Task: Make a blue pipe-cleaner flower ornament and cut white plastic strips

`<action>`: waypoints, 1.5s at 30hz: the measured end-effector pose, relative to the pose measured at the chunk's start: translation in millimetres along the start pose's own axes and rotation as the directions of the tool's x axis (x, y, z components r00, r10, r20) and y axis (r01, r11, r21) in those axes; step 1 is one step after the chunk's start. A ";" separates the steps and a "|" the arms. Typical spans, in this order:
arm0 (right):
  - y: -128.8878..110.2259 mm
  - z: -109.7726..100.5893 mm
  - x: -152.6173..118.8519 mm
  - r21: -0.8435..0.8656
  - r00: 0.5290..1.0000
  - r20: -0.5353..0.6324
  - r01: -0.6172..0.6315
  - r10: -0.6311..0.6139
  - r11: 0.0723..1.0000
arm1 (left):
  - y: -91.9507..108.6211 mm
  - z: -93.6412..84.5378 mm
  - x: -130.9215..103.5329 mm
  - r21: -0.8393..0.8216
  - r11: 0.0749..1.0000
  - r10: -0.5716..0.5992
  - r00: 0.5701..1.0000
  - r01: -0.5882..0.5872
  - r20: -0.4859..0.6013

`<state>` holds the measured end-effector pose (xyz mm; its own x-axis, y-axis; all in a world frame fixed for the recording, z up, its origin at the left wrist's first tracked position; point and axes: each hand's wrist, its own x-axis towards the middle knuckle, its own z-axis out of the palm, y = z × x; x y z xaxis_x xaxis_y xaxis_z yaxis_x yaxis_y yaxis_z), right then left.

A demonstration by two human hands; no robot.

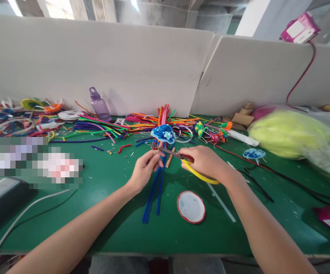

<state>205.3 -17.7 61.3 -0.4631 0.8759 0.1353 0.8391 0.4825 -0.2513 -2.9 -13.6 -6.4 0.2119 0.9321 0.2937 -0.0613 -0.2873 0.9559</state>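
Note:
My left hand [145, 169] is closed in a pinch in the middle of the view. Just above its fingertips sits a blue mushroom-shaped craft piece [163, 133] with a small pale flower, and the pinch appears to be on its underside. My right hand [200, 161] grips yellow-handled scissors [199, 176], whose dark blades point left and reach the left fingertips. What lies between the blades is too small to make out. Two dark blue strips [151, 196] lie below the left hand. A short wooden stick [170, 158] rests between the hands.
Coloured pipe cleaners [102, 127] are heaped along the back. A purple bottle [99, 104] stands there. A red-rimmed lid [191, 206] and a translucent glue stick [221, 202] lie in front. Another blue craft piece [254, 153], cables and a bag of yellow-green material [290, 133] are at right.

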 end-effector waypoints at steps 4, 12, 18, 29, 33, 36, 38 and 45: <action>1.8 1.3 0.5 -0.059 1.000 -0.012 0.015 -0.016 0.998 | 5.4 -5.8 2.4 0.112 0.993 0.028 0.999 -0.026 -0.020; -2.8 -0.6 -1.7 -0.167 0.998 0.055 0.035 -0.026 0.985 | 20.0 -22.7 12.3 0.328 0.903 0.350 0.918 -0.277 -0.186; -7.6 3.1 -1.3 -0.240 0.992 0.095 0.107 -0.086 0.965 | 15.6 -23.1 14.6 0.330 0.900 0.340 0.933 -0.285 -0.120; -14.7 -3.0 -4.2 -0.340 0.988 0.125 0.128 -0.090 0.932 | 16.5 -31.1 21.8 0.364 0.861 0.391 0.920 -0.355 -0.028; -17.3 -2.8 -3.7 -0.394 0.988 0.127 0.134 -0.091 0.909 | 20.0 -34.2 23.2 0.399 0.829 0.425 0.905 -0.392 0.008; -20.6 -2.3 -3.2 -0.431 0.987 0.126 0.147 -0.102 0.890 | 24.9 -36.4 24.6 0.419 0.804 0.456 0.890 -0.423 0.023; -22.1 -2.0 -3.0 -0.449 0.988 0.106 0.145 -0.109 0.882 | 27.6 -37.5 25.4 0.418 0.811 0.446 0.895 -0.409 0.011; -14.8 5.4 -1.6 -0.385 0.997 0.080 0.019 0.013 0.923 | 26.4 -32.4 24.2 0.067 0.991 0.126 0.957 -0.112 -0.260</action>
<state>192.1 -26.2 59.7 -0.4735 0.8791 0.0553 0.8754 0.4628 0.1399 -30.9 8.6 26.0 -0.0589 0.9135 0.4025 -0.0188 -0.4041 0.9145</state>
